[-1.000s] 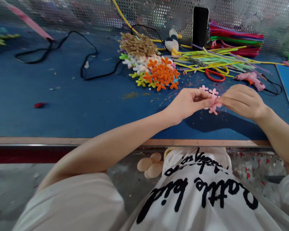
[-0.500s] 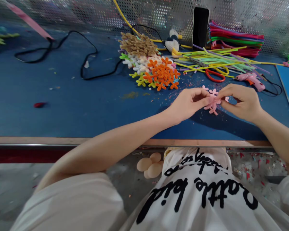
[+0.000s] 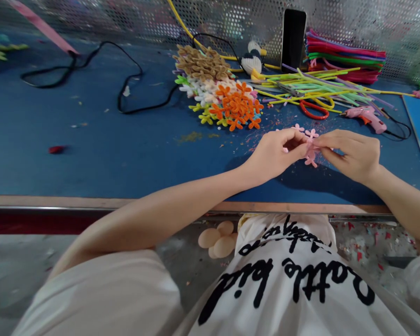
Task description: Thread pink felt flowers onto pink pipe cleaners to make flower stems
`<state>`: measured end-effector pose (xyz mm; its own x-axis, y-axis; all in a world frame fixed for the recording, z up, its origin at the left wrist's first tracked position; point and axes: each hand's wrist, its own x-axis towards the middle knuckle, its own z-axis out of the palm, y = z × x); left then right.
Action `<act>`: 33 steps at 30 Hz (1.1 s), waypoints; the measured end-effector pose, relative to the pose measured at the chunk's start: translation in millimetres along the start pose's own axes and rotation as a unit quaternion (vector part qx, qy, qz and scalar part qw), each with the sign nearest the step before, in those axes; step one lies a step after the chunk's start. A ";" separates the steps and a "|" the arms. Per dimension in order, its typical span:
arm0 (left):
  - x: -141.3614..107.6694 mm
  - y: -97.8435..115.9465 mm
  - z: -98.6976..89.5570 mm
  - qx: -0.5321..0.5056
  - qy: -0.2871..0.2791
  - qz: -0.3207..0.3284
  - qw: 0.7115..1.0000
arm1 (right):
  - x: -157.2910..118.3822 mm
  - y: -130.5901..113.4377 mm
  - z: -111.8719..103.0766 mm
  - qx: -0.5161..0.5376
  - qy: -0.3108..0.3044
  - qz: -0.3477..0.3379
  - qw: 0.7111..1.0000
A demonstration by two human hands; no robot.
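Flowers, all pink, sit clamped in the left hand; the right hand now pinches their right side.

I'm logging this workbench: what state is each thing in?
Left hand: pinching pink flowers
Right hand: pinching pink flowers
Pink flowers: clustered, held
Phone: upright, screen dark
Glue gun: lying down; power unclear
Scissors: lying down; blade opening unclear
Black cord: loosely looped
Orange flowers: heaped
Loose fuzzy sticks: strewn
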<state>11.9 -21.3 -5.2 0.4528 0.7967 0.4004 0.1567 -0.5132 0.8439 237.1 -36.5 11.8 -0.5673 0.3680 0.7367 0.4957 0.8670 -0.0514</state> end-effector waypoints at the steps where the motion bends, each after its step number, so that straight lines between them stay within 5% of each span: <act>1: -0.1 -1.6 0.2 0.001 0.004 0.004 1.000 | 1.2 -0.3 -0.9 0.011 -0.004 0.002 1.000; 8: -1.3 -13.5 5.4 0.002 0.058 0.071 0.996 | 1.6 2.0 0.5 0.056 -0.018 0.031 0.998; 17: -0.2 -17.9 9.3 -0.189 0.015 -0.032 0.981 | 3.4 -6.0 3.5 0.049 0.009 0.077 0.996; 24: 3.0 -11.4 12.3 -0.319 -0.040 -0.134 0.937 | 2.4 -1.5 3.8 0.072 0.021 0.099 0.992; 28: 3.4 -8.1 10.0 -0.331 -0.070 -0.157 0.928 | 2.0 2.6 3.1 0.058 0.025 0.112 0.992; 33: 4.1 -13.4 10.4 -0.305 -0.031 -0.148 0.940 | -0.1 3.0 4.0 0.005 0.011 0.107 0.994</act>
<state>20.7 -14.5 -18.6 0.5224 0.8455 0.1104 -0.2397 0.0214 0.9706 236.0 -32.6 8.9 -0.4346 0.5375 0.7226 0.5973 0.7725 -0.2154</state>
